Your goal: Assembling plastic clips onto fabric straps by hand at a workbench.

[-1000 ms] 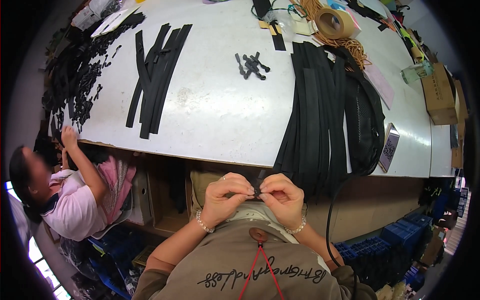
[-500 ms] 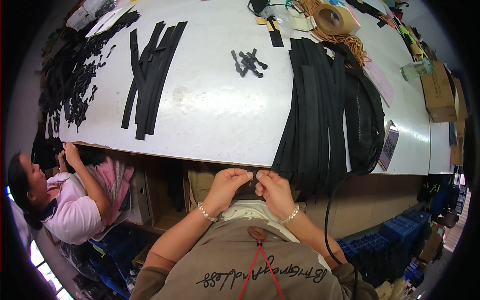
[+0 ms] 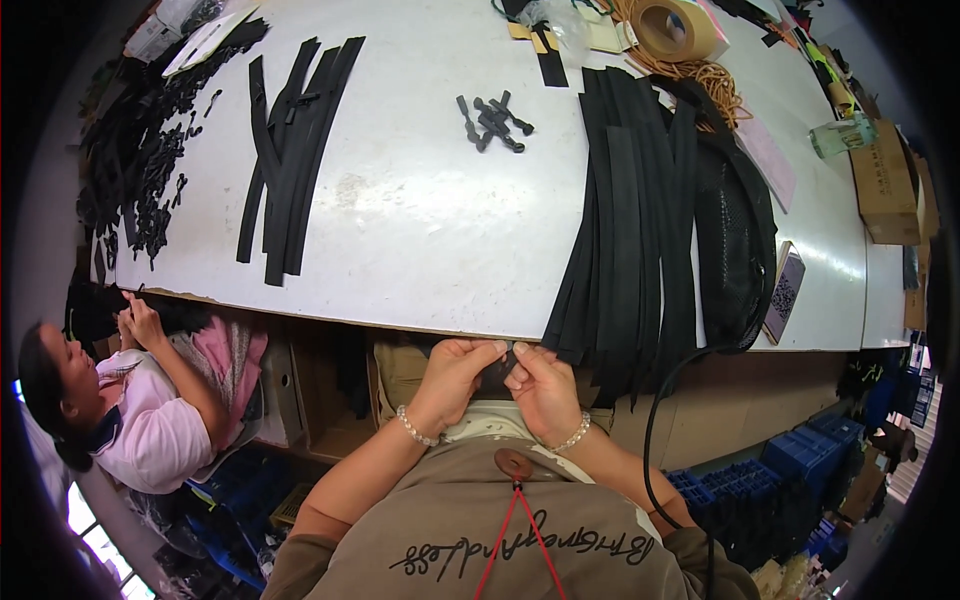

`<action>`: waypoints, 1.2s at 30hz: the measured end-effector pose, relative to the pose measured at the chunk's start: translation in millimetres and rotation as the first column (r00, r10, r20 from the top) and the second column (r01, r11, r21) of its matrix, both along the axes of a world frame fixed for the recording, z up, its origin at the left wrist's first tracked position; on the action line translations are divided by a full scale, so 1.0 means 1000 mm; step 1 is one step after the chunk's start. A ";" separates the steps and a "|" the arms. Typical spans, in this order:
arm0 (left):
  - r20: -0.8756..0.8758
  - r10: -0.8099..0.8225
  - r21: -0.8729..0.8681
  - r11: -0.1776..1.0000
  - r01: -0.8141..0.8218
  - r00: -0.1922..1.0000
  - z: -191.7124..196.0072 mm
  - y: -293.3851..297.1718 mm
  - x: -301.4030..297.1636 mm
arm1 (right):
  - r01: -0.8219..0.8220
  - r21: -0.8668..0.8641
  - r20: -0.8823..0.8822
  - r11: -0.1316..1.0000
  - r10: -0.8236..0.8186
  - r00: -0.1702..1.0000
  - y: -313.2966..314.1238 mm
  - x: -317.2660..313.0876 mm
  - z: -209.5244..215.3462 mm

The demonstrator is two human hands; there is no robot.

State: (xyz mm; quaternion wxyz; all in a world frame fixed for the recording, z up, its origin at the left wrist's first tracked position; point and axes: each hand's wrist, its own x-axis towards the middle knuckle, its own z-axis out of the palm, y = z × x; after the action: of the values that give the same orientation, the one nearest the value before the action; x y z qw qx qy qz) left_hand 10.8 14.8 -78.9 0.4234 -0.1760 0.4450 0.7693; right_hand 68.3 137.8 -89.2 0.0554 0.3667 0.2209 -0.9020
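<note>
Now left hand (image 3: 452,382) nearer the table (image 3: 420,240)

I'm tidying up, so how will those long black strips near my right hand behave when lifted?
The black strips are probably floppy, since their ends hang past the edge of the table. They look thin and flat, so each is likely light. Overlapping loosely, they may slide apart if pushed.

Our left hand (image 3: 452,378) and right hand (image 3: 545,388) nearly meet by the white table (image 3: 400,255).
We pinch thumbs against fingers near long black strips (image 3: 625,215); small black parts (image 3: 495,122) lie clustered farther across.
</note>
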 end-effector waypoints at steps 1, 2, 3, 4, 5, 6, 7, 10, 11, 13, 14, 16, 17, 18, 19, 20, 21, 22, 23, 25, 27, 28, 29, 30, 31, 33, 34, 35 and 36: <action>0.002 0.001 -0.002 1.000 -0.001 1.000 -0.004 -0.001 0.001 | 0.009 -0.005 0.010 1.000 -0.008 1.000 -0.001 0.000 0.001; 0.012 0.006 -0.073 0.997 -0.005 1.000 -0.013 -0.003 0.004 | 0.008 -0.007 0.011 1.000 -0.008 1.000 -0.001 -0.001 0.001; 0.021 0.012 -0.144 0.990 -0.009 1.000 -0.017 -0.005 0.004 | 0.011 -0.028 0.024 1.000 -0.010 1.000 -0.001 -0.001 0.001; 0.023 0.009 -0.142 0.990 -0.006 1.000 -0.015 -0.005 0.003 | 0.017 -0.047 0.039 0.999 -0.015 0.999 0.000 -0.001 0.001; 0.001 -0.022 -0.158 0.987 0.021 1.000 -0.012 -0.005 0.000 | 0.020 -0.044 0.040 0.999 -0.018 0.999 0.000 -0.003 0.003; -0.021 -0.052 -0.175 0.983 0.048 0.998 -0.010 -0.004 -0.002 | 0.023 -0.050 0.092 0.998 -0.019 0.996 0.000 -0.005 0.007; -0.022 -0.053 -0.174 0.984 0.049 0.998 -0.010 -0.005 -0.003 | 0.024 -0.057 0.142 0.998 -0.016 0.990 -0.001 -0.007 0.009; -0.021 -0.091 -0.205 0.975 0.085 0.996 -0.008 -0.006 -0.007 | 0.040 -0.031 0.087 0.999 -0.037 0.996 -0.004 -0.004 0.007; -0.026 -0.110 -0.204 0.973 0.103 0.994 -0.005 -0.006 -0.010 | 0.041 -0.029 0.084 0.999 -0.039 0.996 -0.005 -0.004 0.006; -0.036 -0.131 -0.202 0.972 0.121 0.991 -0.002 -0.006 -0.011 | 0.056 -0.002 0.042 0.998 -0.056 0.998 -0.007 -0.003 0.005; -0.045 -0.132 -0.206 0.971 0.120 0.990 -0.001 -0.006 -0.011 | 0.058 0.000 0.037 0.998 -0.058 0.998 -0.008 -0.002 0.005; -0.062 -0.135 -0.208 0.971 0.119 0.989 0.001 -0.006 -0.010 | 0.056 -0.009 0.050 0.998 -0.055 0.997 -0.008 -0.002 0.006; -0.040 -0.125 -0.233 0.966 0.112 0.991 0.000 -0.007 -0.008 | 0.057 -0.007 0.043 0.998 -0.057 0.997 -0.006 -0.002 0.002; -0.019 -0.114 -0.257 0.961 0.105 0.993 0.000 -0.007 -0.005 | -0.001 -0.036 0.041 0.999 0.002 0.999 -0.003 0.000 -0.005; -0.024 -0.111 -0.257 0.961 0.101 0.994 0.002 -0.008 -0.002 | -0.064 -0.067 0.039 0.996 0.066 0.997 -0.001 0.000 -0.007; -0.067 -0.063 -0.227 0.973 0.046 0.996 0.005 -0.008 0.002 | -0.067 -0.066 0.035 0.996 0.069 0.997 0.000 0.001 -0.007; -0.107 -0.012 -0.194 0.981 -0.009 0.994 0.006 -0.009 0.005 | -0.096 -0.024 -0.031 0.995 0.095 0.995 0.001 0.002 -0.004; -0.109 -0.007 -0.193 0.981 -0.015 0.994 0.007 -0.010 0.009 | -0.124 0.021 -0.095 0.992 0.125 0.988 0.002 0.004 0.001; -0.258 0.018 -0.143 0.988 -0.057 0.966 0.006 -0.012 0.012 | -0.130 0.021 -0.096 0.991 0.131 0.987 0.004 0.006 0.005; -0.400 0.053 -0.089 0.991 -0.096 0.915 0.008 -0.015 0.017 | -0.181 0.147 -0.234 0.972 0.212 0.949 0.008 0.011 0.012; -0.597 0.000 -0.113 0.990 -0.085 0.802 0.013 -0.018 0.020 | -0.139 0.225 -0.296 0.964 0.204 0.933 0.008 0.013 0.019; -0.643 -0.023 -0.108 0.992 -0.061 0.766 0.017 -0.019 0.021 | -0.084 0.299 -0.359 0.950 0.194 0.913 0.008 0.014 0.021; -0.643 -0.023 -0.109 0.992 -0.062 0.765 0.017 -0.021 0.022 | -0.085 0.299 -0.360 0.951 0.195 0.912 0.009 0.014 0.021; -0.718 -0.042 -0.104 0.993 -0.047 0.695 0.016 -0.024 0.022 | -0.058 0.363 -0.423 0.930 0.219 0.879 0.010 0.014 0.021; -0.784 -0.060 -0.099 0.995 -0.030 0.618 0.015 -0.025 0.022 | -0.025 0.424 -0.479 0.905 0.247 0.842 0.010 0.015 0.021; -0.838 -0.083 -0.118 0.993 -0.030 0.539 0.018 -0.027 0.019 | -0.019 0.464 -0.492 0.885 0.275 0.826 0.011 0.017 0.019; -0.884 -0.107 -0.138 0.990 -0.034 0.455 0.019 -0.027 0.018 | -0.013 0.502 -0.503 0.865 0.305 0.809 0.011 0.017 0.019; -0.884 -0.107 -0.137 0.990 -0.034 0.455 0.020 -0.027 0.018 | -0.014 0.502 -0.502 0.865 0.305 0.809 0.011 0.017 0.020; -0.904 -0.103 -0.134 0.990 -0.045 0.415 0.020 -0.026 0.018 | -0.011 0.514 -0.507 0.858 0.315 0.802 0.011 0.017 0.021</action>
State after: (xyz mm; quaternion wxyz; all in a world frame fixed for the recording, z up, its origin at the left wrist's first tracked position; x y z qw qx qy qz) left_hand 28.6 -11.6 -59.0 0.1157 0.2469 0.6578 0.7021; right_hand 85.6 148.9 -67.9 -0.0279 0.0578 0.4785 -0.8758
